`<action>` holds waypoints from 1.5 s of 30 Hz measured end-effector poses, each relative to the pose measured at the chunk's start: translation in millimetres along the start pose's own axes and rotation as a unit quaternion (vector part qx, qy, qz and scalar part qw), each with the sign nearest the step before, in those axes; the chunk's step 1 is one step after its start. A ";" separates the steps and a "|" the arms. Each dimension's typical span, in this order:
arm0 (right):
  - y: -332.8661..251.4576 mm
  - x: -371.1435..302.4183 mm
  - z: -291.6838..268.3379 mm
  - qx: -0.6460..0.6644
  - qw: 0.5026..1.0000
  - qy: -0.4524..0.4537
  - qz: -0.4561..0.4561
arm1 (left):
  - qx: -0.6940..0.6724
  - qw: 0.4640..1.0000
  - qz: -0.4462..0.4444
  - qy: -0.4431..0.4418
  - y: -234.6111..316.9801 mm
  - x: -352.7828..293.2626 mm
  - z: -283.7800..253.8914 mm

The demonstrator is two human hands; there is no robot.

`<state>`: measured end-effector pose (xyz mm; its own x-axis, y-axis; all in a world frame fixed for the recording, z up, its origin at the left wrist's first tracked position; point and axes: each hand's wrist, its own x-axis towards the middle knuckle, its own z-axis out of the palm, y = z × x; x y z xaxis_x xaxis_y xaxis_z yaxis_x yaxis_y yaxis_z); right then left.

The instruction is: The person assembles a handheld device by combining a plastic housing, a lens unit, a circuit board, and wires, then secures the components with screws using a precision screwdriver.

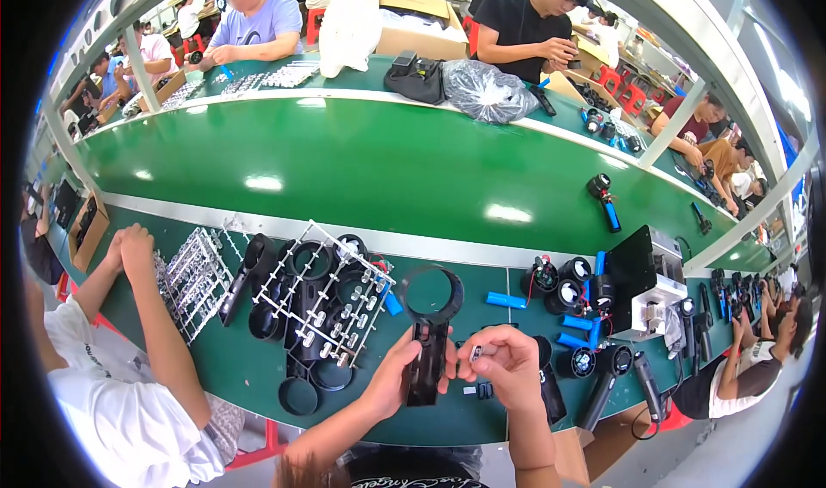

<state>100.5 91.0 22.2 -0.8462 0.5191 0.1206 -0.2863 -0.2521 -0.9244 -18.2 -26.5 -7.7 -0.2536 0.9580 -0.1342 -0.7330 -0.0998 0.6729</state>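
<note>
My left hand point(391, 374) grips the handle of a black plastic fan housing point(425, 372), its open ring pointing away from me. Close beside it, my right hand point(509, 363) pinches a small silvery part point(477, 352) between thumb and fingertips. Left of the housing, a chrome-coloured sprue frame point(331, 316) with small parts on it lies across several black ring-shaped housings point(299, 396). Just below my right hand, a few small dark pieces point(485, 391) rest on the green table.
To the right are blue cylindrical batteries point(506, 299), round fan heads point(565, 297) and a black-and-silver machine point(651, 286). A green conveyor belt point(344, 169) runs beyond the table, carrying a fan unit point(606, 202). At my left, a person's arms point(155, 290) rest near more sprues point(192, 283).
</note>
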 end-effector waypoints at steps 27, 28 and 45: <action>6.2 -4.9 16.3 -0.614 0.670 0.048 -0.415 | 0.168 0.984 0.057 0.018 -9.5 -11.9 9.1; 6.0 -5.4 16.1 -0.631 0.654 0.051 -0.415 | 0.168 0.984 0.055 0.017 -9.8 -11.6 8.7; 6.1 -2.1 14.2 -0.695 0.598 0.014 -0.398 | 0.210 0.974 0.080 0.016 -16.7 -7.6 4.2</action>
<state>94.2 76.8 21.4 -0.6764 0.0412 0.7353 0.0738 0.9972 0.0120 -1.4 -31.0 -14.9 -0.3672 0.9299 -0.0214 -0.3605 -0.1211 0.9249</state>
